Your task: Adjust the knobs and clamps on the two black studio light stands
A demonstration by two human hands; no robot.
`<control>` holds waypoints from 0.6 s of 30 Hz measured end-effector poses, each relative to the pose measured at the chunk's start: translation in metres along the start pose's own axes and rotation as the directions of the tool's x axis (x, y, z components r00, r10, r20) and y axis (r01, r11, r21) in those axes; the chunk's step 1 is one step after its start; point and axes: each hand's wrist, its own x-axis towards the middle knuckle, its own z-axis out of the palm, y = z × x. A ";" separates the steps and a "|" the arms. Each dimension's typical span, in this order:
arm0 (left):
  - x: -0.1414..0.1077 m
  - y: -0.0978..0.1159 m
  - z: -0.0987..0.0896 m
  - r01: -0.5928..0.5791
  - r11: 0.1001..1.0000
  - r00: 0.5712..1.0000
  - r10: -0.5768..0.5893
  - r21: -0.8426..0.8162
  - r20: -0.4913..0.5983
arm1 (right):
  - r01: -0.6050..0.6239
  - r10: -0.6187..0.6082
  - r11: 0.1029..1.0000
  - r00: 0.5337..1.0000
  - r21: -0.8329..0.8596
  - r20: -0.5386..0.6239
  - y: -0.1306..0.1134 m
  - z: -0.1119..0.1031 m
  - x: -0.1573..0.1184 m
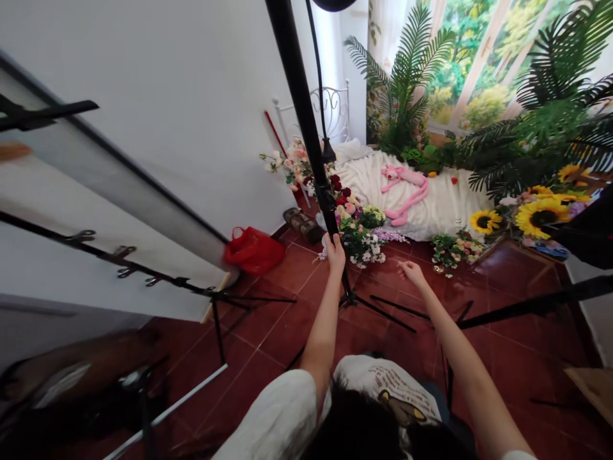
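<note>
A black light stand (299, 83) rises tall in front of me, tilted, with its tripod legs spread on the tiled floor. My left hand (335, 252) is wrapped around its pole, low down beside the flowers. A black cable (318, 70) with a plug-like end (328, 151) hangs along the upper pole. To the right of the pole, apart from it, my right hand (412, 273) hovers above the floor. Its fingers are loosely bent and slightly apart, and I see nothing in them.
Artificial flowers (364, 233) lie just behind the stand. Beyond is a white cloth (445, 204) with a pink plush toy (407, 185). A red bag (255, 250) sits left, near a backdrop frame (143, 271) with clamps. Another black stand (531, 305) crosses at right.
</note>
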 end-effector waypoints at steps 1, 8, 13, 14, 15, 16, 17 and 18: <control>0.001 -0.001 0.000 0.002 1.000 1.000 -0.002 0.004 0.003 | 0.009 -0.009 1.000 1.000 -0.007 0.018 -0.003 0.003 0.001; 0.001 0.000 -0.003 0.037 0.998 0.999 -0.037 0.049 0.006 | 0.054 -0.045 0.995 0.993 -0.082 0.105 -0.035 0.055 0.012; 0.001 0.005 -0.003 0.038 0.999 0.999 -0.039 0.037 0.005 | 0.081 -0.074 0.996 0.976 -0.023 0.202 -0.066 0.120 0.019; 0.001 0.005 -0.003 0.030 0.999 1.000 -0.030 0.035 0.006 | 0.084 -0.081 0.996 0.975 -0.002 0.209 -0.072 0.131 0.021; 0.001 0.005 -0.003 0.021 0.999 1.000 -0.022 0.033 0.006 | 0.088 -0.090 0.996 0.974 0.016 0.208 -0.079 0.141 0.023; 0.001 0.004 -0.003 0.014 1.000 1.000 -0.014 0.028 0.004 | 0.093 -0.096 0.995 0.974 0.028 0.203 -0.085 0.150 0.026; 0.001 0.004 -0.003 0.007 1.000 1.000 -0.007 0.023 0.001 | 0.092 -0.096 0.995 0.976 0.033 0.197 -0.091 0.156 0.028; 0.001 0.003 -0.003 0.000 1.000 1.000 0.000 0.016 -0.002 | 0.083 -0.087 0.996 0.978 0.029 0.191 -0.096 0.161 0.030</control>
